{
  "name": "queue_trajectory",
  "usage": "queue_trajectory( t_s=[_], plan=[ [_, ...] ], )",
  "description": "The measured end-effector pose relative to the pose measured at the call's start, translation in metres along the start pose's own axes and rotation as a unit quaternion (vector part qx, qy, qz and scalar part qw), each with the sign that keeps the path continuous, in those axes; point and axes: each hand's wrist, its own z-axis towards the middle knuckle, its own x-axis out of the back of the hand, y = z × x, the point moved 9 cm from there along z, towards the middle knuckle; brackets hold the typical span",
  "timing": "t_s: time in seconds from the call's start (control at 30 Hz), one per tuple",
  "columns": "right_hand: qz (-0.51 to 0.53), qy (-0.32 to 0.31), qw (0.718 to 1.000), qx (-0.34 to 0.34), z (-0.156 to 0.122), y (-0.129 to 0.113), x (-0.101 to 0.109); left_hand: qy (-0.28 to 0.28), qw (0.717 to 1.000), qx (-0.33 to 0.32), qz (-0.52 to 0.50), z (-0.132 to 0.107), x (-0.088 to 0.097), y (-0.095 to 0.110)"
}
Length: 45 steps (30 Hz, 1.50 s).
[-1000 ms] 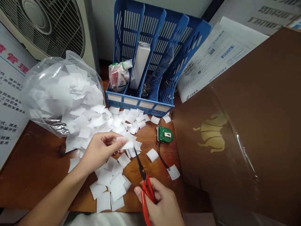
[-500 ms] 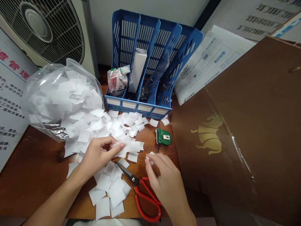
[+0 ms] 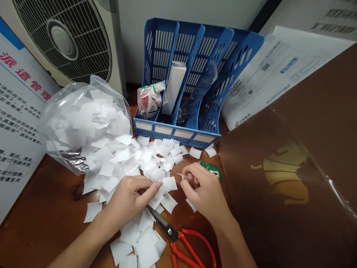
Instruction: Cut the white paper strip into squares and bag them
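Observation:
My left hand (image 3: 130, 196) pinches a white paper square (image 3: 169, 183) over a heap of loose white squares (image 3: 145, 158) on the brown table. My right hand (image 3: 203, 190) is closed, with a small white paper piece (image 3: 182, 175) between thumb and fingertips, just right of the left hand. Red-handled scissors (image 3: 184, 240) lie flat on the table below both hands, blades pointing up-left, touched by neither hand. A green tape measure (image 3: 213, 169) peeks out behind my right hand.
A clear plastic bag (image 3: 75, 123) full of white squares sits at the left. A blue file rack (image 3: 192, 82) stands behind the pile, a fan (image 3: 67, 37) at the back left. A brown board (image 3: 301, 160) covers the right side, printed sheets (image 3: 267, 70) above it.
My right hand let go of the scissors, which now lie on the table, and picked up a small paper piece. It has moved up beside my left hand.

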Motion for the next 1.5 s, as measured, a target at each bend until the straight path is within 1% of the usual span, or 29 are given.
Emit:
queue_trajectory(
  t_s=[0.07,0.13,0.17,0.23,0.3,0.33,0.37,0.43,0.5,0.53,0.57,0.63,0.67,0.73,0.8,0.9,0.97,1.13,1.2,1.27,1.33,1.37,1.4,1.43,1.5],
  plan=[
    [-0.009,0.035,0.999,0.013,-0.003,-0.003,0.006,0.011,1.0,0.005,-0.022,0.001,0.001,0.0],
    [0.009,0.047,0.999,0.02,-0.005,-0.009,0.009,0.017,0.999,0.008,-0.046,0.003,0.001,0.0],
    [0.046,0.032,0.998,0.018,-0.006,-0.013,0.006,0.018,0.998,0.008,-0.057,0.003,0.0,0.0],
    [0.155,-0.033,0.987,-0.003,-0.01,-0.019,-0.007,0.01,0.996,0.021,-0.082,0.005,-0.004,-0.001],
    [0.243,-0.087,0.965,-0.045,-0.014,-0.022,-0.023,-0.02,0.99,0.068,-0.12,0.005,-0.013,-0.009],
    [0.272,-0.098,0.955,-0.065,-0.016,-0.022,-0.029,-0.041,0.983,0.103,-0.146,0.004,-0.019,-0.014],
    [0.294,-0.097,0.947,-0.081,-0.017,-0.021,-0.033,-0.061,0.973,0.14,-0.175,0.003,-0.025,-0.02],
    [0.315,-0.074,0.94,-0.107,-0.017,-0.015,-0.035,-0.091,0.949,0.199,-0.229,-0.001,-0.034,-0.028],
    [0.299,-0.032,0.947,-0.114,-0.014,-0.008,-0.027,-0.092,0.934,0.225,-0.262,-0.001,-0.035,-0.031],
    [0.285,-0.001,0.953,-0.099,-0.012,-0.008,-0.019,-0.081,0.932,0.23,-0.269,-0.001,-0.033,-0.032],
    [0.27,0.034,0.96,-0.068,-0.01,-0.01,-0.009,-0.064,0.932,0.233,-0.269,0.0,-0.03,-0.032],
    [0.229,0.105,0.967,0.029,-0.01,-0.026,0.012,-0.017,0.936,0.236,-0.26,0.0,-0.021,-0.033],
    [0.201,0.13,0.967,0.084,-0.013,-0.036,0.018,0.003,0.937,0.237,-0.255,0.0,-0.018,-0.034],
    [0.139,0.145,0.964,0.173,-0.019,-0.056,0.02,0.032,0.934,0.242,-0.262,-0.002,-0.014,-0.035],
    [0.092,0.134,0.962,0.22,-0.024,-0.067,0.011,0.032,0.924,0.244,-0.293,-0.002,-0.017,-0.037],
    [0.059,0.116,0.963,0.235,-0.027,-0.07,0.0,0.008,0.911,0.23,-0.342,0.0,-0.023,-0.035],
    [0.055,0.106,0.965,0.233,-0.026,-0.068,-0.003,0.0,0.91,0.221,-0.351,0.001,-0.025,-0.033],
    [0.078,0.083,0.967,0.23,-0.026,-0.069,-0.004,0.029,0.92,0.22,-0.324,0.0,-0.019,-0.03],
    [0.103,0.075,0.967,0.22,-0.026,-0.069,-0.003,0.037,0.921,0.224,-0.317,-0.002,-0.02,-0.03],
    [0.122,0.093,0.972,0.18,-0.025,-0.064,0.0,0.048,0.921,0.228,-0.311,-0.003,-0.02,-0.032],
    [0.149,0.12,0.977,0.095,-0.022,-0.047,0.004,0.058,0.923,0.227,-0.305,-0.004,-0.02,-0.034],
    [0.182,0.116,0.976,0.04,-0.02,-0.036,0.002,0.061,0.924,0.224,-0.305,-0.003,-0.02,-0.034],
    [0.229,0.095,0.969,-0.016,-0.019,-0.025,-0.004,0.062,0.924,0.221,-0.306,-0.003,-0.02,-0.034],
    [0.282,0.058,0.955,-0.064,-0.018,-0.017,-0.013,0.059,0.924,0.219,-0.307,-0.002,-0.02,-0.033],
    [0.371,-0.02,0.92,-0.124,-0.018,-0.009,-0.031,0.045,0.924,0.219,-0.31,-0.002,-0.022,-0.033]
  ],
)
